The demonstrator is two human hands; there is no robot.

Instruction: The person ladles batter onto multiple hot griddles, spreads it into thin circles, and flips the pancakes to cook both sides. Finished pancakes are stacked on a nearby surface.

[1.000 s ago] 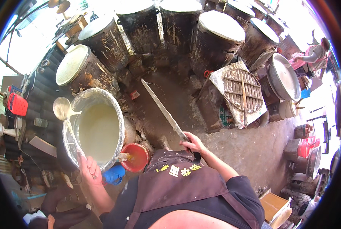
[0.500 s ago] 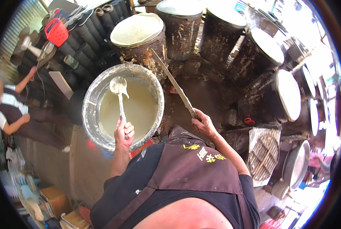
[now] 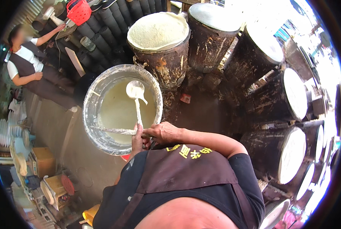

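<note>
My left hand [image 3: 137,140] is closed around the handle of a batter-coated ladle [image 3: 138,110], whose round bowl hangs over a big tub [image 3: 90,114] of pale, runny batter [image 3: 115,101]. Close against it, my right hand [image 3: 163,132] is closed on one end of a long, flat stick [image 3: 119,131]. The stick lies crosswise over the near part of the tub, its far end by the left wall and smeared with batter. A strand of batter droops from the ladle's bowl. Beyond the tub, a thin pale sheet [image 3: 159,30] covers the round top of a brown drum [image 3: 163,65].
More dark drums [image 3: 206,45] with pale round tops curve away to the right. At the left stands a person [image 3: 29,65], one arm reaching toward a red basket [image 3: 79,12]. Dark cylinders [image 3: 126,23] are stacked behind. Wooden boxes [image 3: 44,164] sit at lower left.
The stick has swung from the drum side at the right to across the tub. My right hand has come left beside my left hand. The view has turned toward the right.
</note>
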